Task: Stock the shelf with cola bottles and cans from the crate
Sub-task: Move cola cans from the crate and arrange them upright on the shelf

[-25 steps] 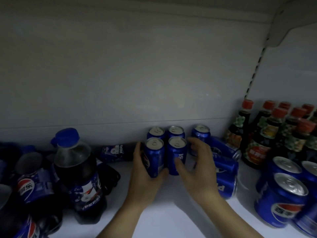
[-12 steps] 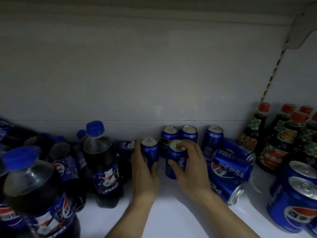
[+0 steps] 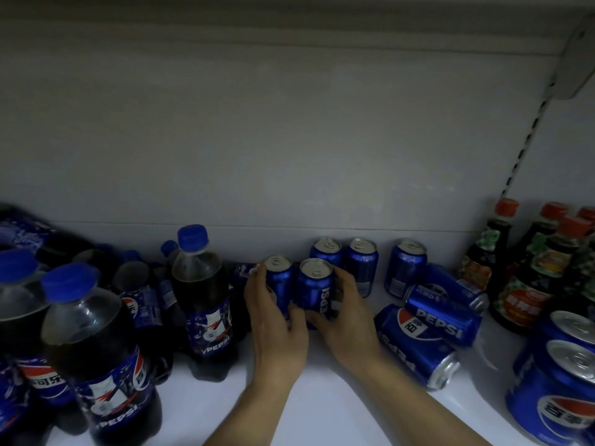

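Dim light — pale grey back panel fills most of the view, with a horizontal seam low down. White shelf below, underside of another shelf along the top. Slotted upright runs diagonally at right, under a bracket.

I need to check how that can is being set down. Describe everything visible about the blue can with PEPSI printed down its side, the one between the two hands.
The upright blue metal Pepsi can stands on the white shelf, its silver top with pull tab facing up and white PEPSI lettering running vertically down its right side. It sits beside a second upright blue can on its left, seemingly touching. The right hand curls its grip round the can's right side; the left hand wraps the neighbouring can. Two more upright cans stand just behind.
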